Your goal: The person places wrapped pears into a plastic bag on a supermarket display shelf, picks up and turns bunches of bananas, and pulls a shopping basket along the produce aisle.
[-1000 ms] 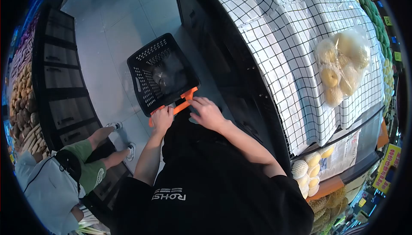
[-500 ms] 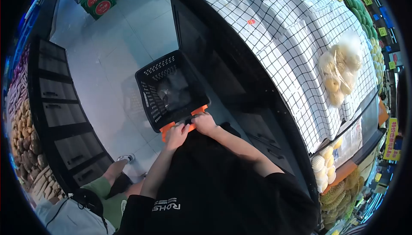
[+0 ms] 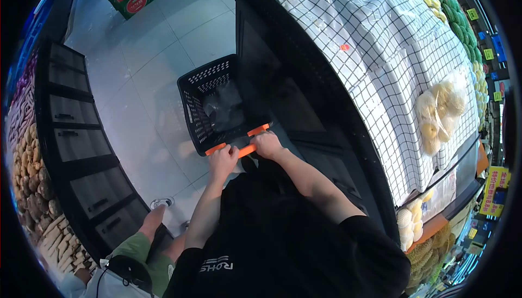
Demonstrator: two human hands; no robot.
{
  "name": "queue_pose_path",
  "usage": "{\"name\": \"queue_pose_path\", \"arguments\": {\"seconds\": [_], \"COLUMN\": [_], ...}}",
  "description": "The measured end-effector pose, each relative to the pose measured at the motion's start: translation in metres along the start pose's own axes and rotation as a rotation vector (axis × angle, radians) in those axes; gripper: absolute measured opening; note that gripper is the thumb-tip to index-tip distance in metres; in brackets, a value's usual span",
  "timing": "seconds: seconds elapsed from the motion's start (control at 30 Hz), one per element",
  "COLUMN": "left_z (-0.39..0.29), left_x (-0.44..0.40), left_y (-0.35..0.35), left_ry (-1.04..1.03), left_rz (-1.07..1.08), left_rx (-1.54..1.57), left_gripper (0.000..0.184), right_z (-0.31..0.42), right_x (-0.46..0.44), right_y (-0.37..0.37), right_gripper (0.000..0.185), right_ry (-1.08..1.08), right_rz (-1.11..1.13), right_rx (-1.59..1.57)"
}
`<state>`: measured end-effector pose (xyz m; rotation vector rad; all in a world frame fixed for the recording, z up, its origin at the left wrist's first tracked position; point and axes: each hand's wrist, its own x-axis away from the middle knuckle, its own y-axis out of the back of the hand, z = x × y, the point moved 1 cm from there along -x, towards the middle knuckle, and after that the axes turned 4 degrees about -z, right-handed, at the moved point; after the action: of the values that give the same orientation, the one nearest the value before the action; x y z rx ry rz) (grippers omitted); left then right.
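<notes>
Basket [image 3: 194, 116] of black, perforated plastic sits low over the tiled floor [image 3: 157, 107], in front of the wearer and just beside the dark side panel of the counter [image 3: 307, 107]; whether the two touch is hard to tell. Both parts of the grip are on its orange handle [image 3: 247, 151]: the left grip [image 3: 223, 162] is curled around the bar towards its left end, and the right grip [image 3: 268, 144] is wrapped over it near the right end piece. Judging by the look of the plastic, the walls should be stiff with a little give, smooth enough to slide against skin, and not at all fragile. It is probably light, since the only thing visible inside is some clear, crumpled-looking material [image 3: 224, 105] (too dim to say what it is). The handle looks the best place to take hold, with the grips set apart as they are to limit twisting; the rim would serve for steadying, though its thin edge would likely be less comfortable under weight.
</notes>
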<state>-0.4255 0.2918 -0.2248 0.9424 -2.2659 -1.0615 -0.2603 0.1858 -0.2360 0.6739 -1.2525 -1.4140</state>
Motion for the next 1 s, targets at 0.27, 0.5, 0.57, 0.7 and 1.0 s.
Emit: {"name": "queue_pose_path", "arguments": {"seconds": [0.27, 0.5, 0.57, 0.7, 1.0], "left_z": [0.014, 0.031, 0.034, 0.040, 0.055], "left_x": [-0.076, -0.142, -0.157, -0.186, -0.241], "left_y": [0.012, 0.023, 0.026, 0.033, 0.045], "left_ry": [0.013, 0.098, 0.084, 0.119, 0.190], "left_rz": [-0.069, -0.086, -0.091, -0.083, -0.063], "left_rx": [0.036, 0.070, 0.065, 0.046, 0.118], "left_gripper": [0.031, 0.029, 0.029, 0.028, 0.024], "right_z": [-0.011, -0.023, -0.028, -0.030, -0.032], "right_x": [-0.082, -0.151, -0.168, -0.197, -0.254], "right_y": [0.027, 0.036, 0.032, 0.041, 0.056], "right_gripper": [0.015, 0.014, 0.012, 0.012, 0.010], "right_ry": [0.004, 0.047, 0.063, 0.054, 0.066], "right_rz": [0.068, 0.014, -0.017, -0.020, 0.034], "right_rx": [-0.002, -0.060, -0.073, -0.113, -0.107]}}
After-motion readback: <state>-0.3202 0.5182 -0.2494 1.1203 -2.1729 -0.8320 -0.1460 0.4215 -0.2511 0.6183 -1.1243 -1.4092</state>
